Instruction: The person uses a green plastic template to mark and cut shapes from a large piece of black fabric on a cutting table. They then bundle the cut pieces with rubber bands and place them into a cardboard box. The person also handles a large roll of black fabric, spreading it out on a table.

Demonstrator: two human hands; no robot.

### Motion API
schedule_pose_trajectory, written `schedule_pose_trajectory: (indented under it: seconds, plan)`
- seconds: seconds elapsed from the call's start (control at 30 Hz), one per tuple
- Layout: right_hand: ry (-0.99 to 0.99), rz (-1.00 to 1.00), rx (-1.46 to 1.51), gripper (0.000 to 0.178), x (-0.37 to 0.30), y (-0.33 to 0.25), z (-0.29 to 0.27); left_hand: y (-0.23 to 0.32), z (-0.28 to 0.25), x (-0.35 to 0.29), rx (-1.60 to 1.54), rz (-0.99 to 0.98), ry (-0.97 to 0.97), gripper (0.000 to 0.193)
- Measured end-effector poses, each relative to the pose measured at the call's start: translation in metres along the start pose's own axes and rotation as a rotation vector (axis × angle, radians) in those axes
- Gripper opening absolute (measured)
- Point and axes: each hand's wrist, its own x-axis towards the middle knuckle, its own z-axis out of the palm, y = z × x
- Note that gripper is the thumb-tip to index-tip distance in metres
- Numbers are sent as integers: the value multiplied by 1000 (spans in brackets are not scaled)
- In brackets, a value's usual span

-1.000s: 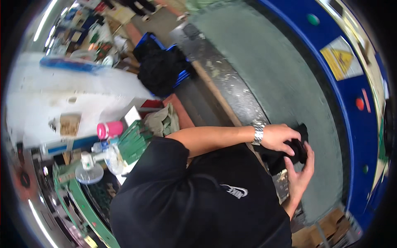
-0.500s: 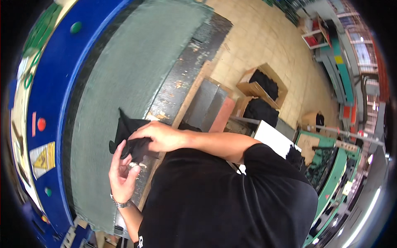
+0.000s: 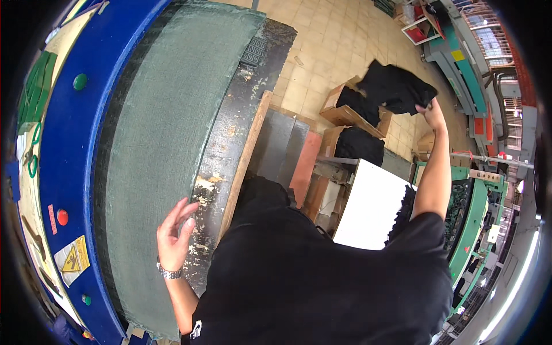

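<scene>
My right hand (image 3: 434, 114), stretched far out to the right, grips one edge of a piece of black cloth (image 3: 397, 86). The cloth spreads out in the air beside and partly over an open cardboard box (image 3: 359, 119) that holds more black cloth. Above the edge of the green fabric belt (image 3: 155, 115), my left hand (image 3: 175, 236) is empty, its fingers apart and slightly curled. A metal watch sits on that wrist.
Left of the belt runs a blue machine housing (image 3: 75, 155) with a red button (image 3: 62, 217) and green buttons. A second box of black cloth (image 3: 360, 145) stands near a white board (image 3: 374, 201). Green machines (image 3: 468, 230) line the right side.
My right hand has swung from the belt out to the far right, carrying the black cloth with it. My left hand has let go of the cloth and stays near the belt.
</scene>
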Motion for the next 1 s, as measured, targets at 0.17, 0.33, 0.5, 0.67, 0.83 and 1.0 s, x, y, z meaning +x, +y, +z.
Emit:
schedule_pose_trajectory:
  seconds: [0.17, 0.33, 0.5, 0.67, 0.83, 1.0]
  plan:
    - [-288, 679, -658, 56, 14, 61, 99, -19, 6, -28, 18, -92, 150, 46]
    - [-182, -182, -212, 19, -49, -94, 276, -52, 19, -68, -81, -327, 313, 40]
    - [-757, -987, 253, 17, -125, -289, 342, -102, 39, -112, 409, -493, 231, 49]
    - [-1512, -1127, 357, 22, -173, -378, 380, -127, 86, -111, 735, -381, 729, 32]
    - [-1835, -1241, 162, 17, -170, -391, 389, -124, 86, -101, 733, -401, 877, 29]
    - [-2099, -1242, 63, 14, -226, -388, 377, -113, 129, -112, 679, -391, 1201, 29]
